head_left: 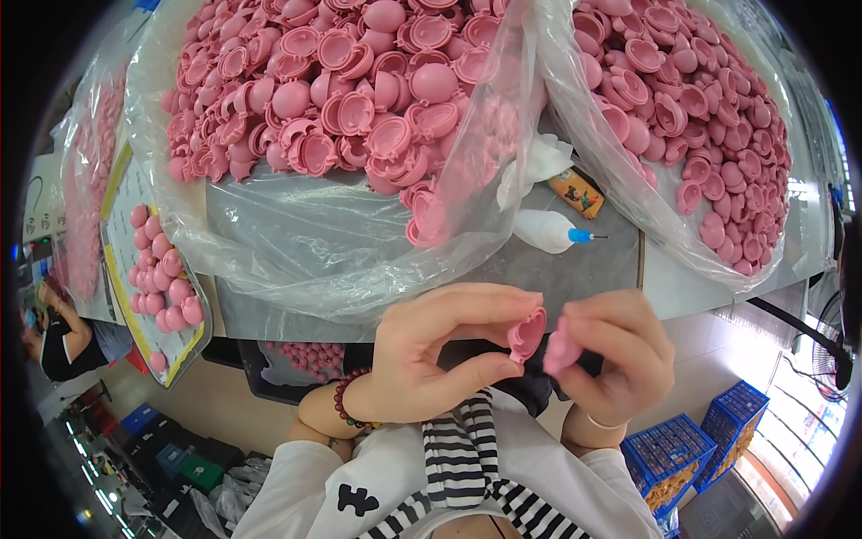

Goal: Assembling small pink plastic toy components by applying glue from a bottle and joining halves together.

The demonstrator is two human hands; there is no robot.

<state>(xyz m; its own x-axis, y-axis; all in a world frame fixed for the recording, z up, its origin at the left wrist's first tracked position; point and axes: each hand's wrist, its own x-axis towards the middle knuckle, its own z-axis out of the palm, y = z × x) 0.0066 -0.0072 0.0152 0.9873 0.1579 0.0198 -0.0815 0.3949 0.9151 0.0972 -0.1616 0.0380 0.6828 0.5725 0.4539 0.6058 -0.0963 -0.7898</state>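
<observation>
Between thumb and fingers, my left hand (pixel 431 350) pinches a hollow pink plastic half-shell (pixel 528 335), its open side turned toward the right. Close beside it, my right hand (pixel 624 352) grips a second pink plastic piece (pixel 562 349), slightly blurred and partly hidden by the fingers. A small gap separates the two pieces, held above the table's near edge. Beyond my hands lies a white squeeze bottle (pixel 544 232) with a blue needle tip. A crumpled white tissue (pixel 546 162) and a small orange-brown packet (pixel 576 193) lie just behind the bottle.
Heaps of pink half-shells (pixel 350 108) fill a clear plastic bag (pixel 359 278) at the back, with another heap (pixel 709 135) at right. Round pink pieces (pixel 162 278) sit on a yellow-edged tray (pixel 184 355) at left. Blue crates (pixel 664 454) stand lower right; another person (pixel 76 337) is far left.
</observation>
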